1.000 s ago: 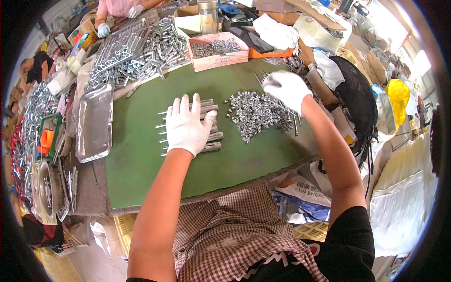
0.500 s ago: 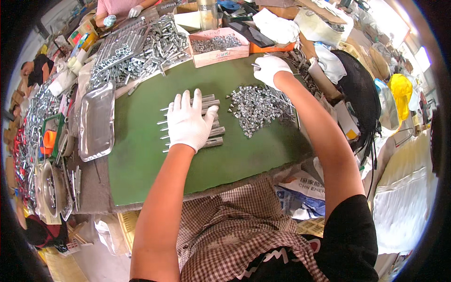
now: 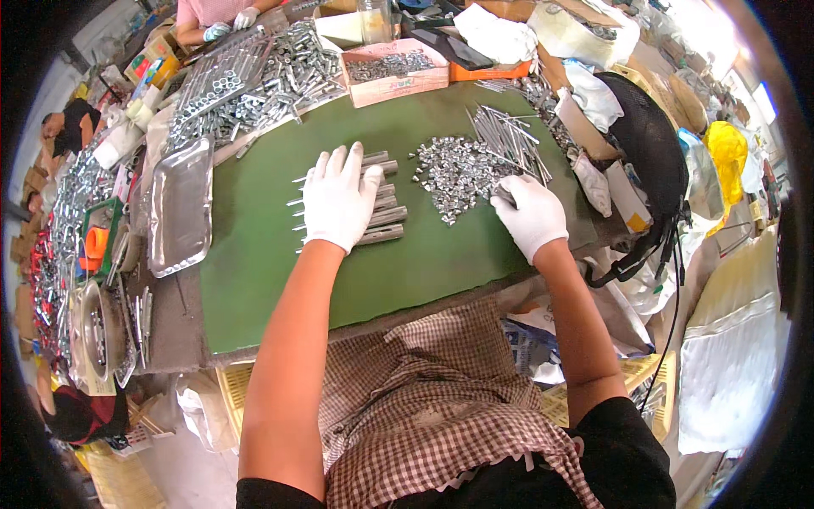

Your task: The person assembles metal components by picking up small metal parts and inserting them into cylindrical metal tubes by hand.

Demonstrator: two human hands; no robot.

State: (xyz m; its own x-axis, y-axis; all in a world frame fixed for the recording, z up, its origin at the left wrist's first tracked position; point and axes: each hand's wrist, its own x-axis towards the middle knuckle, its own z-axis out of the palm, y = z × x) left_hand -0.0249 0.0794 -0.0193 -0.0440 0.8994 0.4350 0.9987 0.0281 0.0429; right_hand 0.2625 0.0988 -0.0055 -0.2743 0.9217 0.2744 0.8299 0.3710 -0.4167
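Note:
My left hand (image 3: pixel 341 202), in a white glove, lies flat with fingers stretched over a row of several silver metal tubes (image 3: pixel 386 216). Thin rod ends (image 3: pixel 295 202) stick out past the tubes on its left side. My right hand (image 3: pixel 532 214), also gloved, is at the right edge of a pile of small shiny metal pieces (image 3: pixel 458 174). Its fingers are bent together in a pinch, with a bit of grey metal showing at the tips. Just beyond that hand, a bundle of thin metal rods (image 3: pixel 509 136) lies beside the pile. All rest on a green mat (image 3: pixel 280 288).
At the mat's far edge stands a pink box (image 3: pixel 398 89) of small metal parts. A heap of metal tubes (image 3: pixel 297 72) is at the far left. A clear plastic tray (image 3: pixel 181 208) borders the mat's left side; a black mesh bag (image 3: pixel 644 144) lies right. Another person's gloved hand (image 3: pixel 246 17) works across the table.
My right hand has come back from the rods at the far right to the edge of the small metal pieces. My left hand stays on the tubes.

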